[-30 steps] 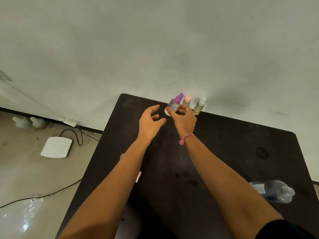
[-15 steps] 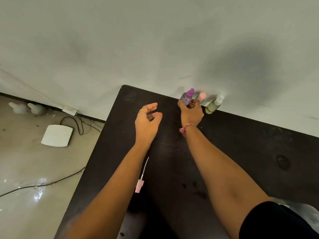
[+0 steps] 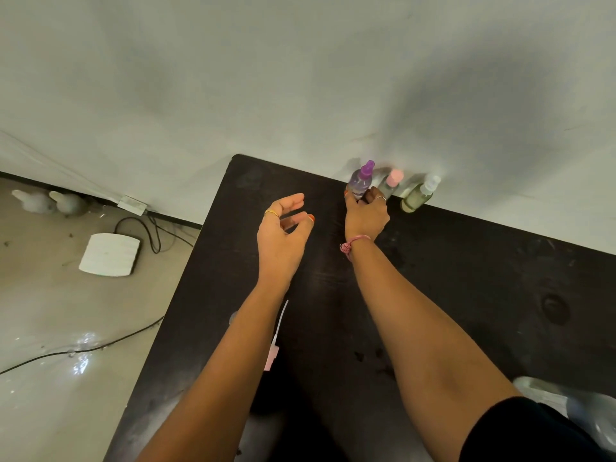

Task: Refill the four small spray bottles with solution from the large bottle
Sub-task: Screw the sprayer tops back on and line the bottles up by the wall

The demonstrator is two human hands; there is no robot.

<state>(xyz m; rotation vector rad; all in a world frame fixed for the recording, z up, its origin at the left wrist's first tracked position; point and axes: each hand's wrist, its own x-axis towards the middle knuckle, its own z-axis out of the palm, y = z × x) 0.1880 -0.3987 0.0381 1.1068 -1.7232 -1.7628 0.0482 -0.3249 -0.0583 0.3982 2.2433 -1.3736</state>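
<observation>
Down at the near right corner, a large clear plastic bottle (image 3: 550,393) peeks out from behind a black sleeve (image 3: 533,431), blurred and mostly hidden. On the dark wooden tabletop (image 3: 466,278), close in, lies a loose pink spray pump with its thin white dip tube (image 3: 276,341), partly tucked under the left forearm.

Mid-table now: the left hand (image 3: 283,238) hovers above the surface, grip wide and loose, fingers relaxed, thumb and forefinger apart, holding nothing (a thin gold ring shows on one finger). It sits well apart from the bottles.

Further out, the right hand (image 3: 365,215), pink thread bracelet (image 3: 353,243) at the wrist, has its grip closed around the lower body of the small clear spray bottle with the purple cap (image 3: 361,180). Thumb on the left side, fingers wrapped on the right. That bottle is tilted a little, cap on, with purplish liquid visible inside.

Just beside it, against the wall, stands the small clear spray bottle with the pink cap (image 3: 391,181), its base behind the right hand's knuckles. Next along, the small greenish spray bottle with the pale cap (image 3: 418,196) stands at the tabletop's far edge, apart from the hand.

Off to the left, on the floor: a white ribbed box (image 3: 110,255) with black cables (image 3: 153,235), and two pale rounded objects (image 3: 50,203) by the grey-white wall (image 3: 300,78).
</observation>
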